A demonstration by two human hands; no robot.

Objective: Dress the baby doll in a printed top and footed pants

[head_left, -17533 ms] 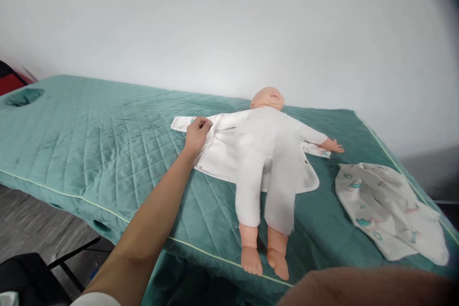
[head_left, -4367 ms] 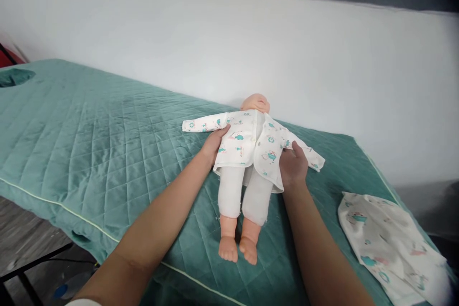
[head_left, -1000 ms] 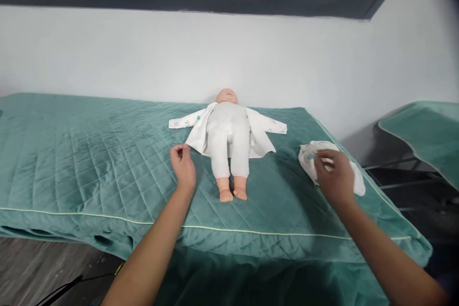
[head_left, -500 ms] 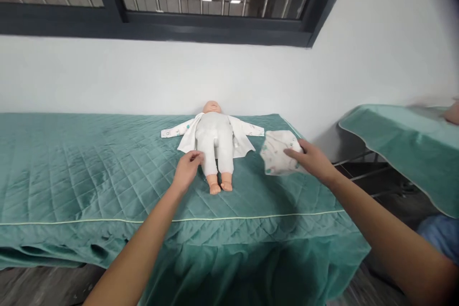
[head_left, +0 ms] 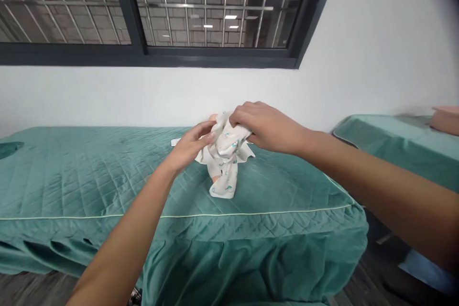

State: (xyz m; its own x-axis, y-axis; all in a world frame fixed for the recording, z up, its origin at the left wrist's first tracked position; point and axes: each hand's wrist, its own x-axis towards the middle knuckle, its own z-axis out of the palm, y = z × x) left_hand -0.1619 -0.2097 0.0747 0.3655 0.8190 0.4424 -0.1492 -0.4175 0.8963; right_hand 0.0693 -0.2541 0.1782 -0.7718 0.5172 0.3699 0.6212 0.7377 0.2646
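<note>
Got a fistful of printed cloth (head_left: 228,145) in the right hand (head_left: 268,126), over the doll (head_left: 214,168); left hand (head_left: 193,143) is at the cloth's edge, can't really tell if it's pinching. Doll's mostly hidden, head's barely a sliver, just some leg and jacket (head_left: 245,153) poking out.

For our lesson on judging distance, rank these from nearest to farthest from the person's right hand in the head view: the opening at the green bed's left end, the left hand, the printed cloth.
1. Printed cloth: gripped in the right hand.
2. Left hand: a little to the left, close by the cloth.
3. Opening: far left end of the green bed.
</note>
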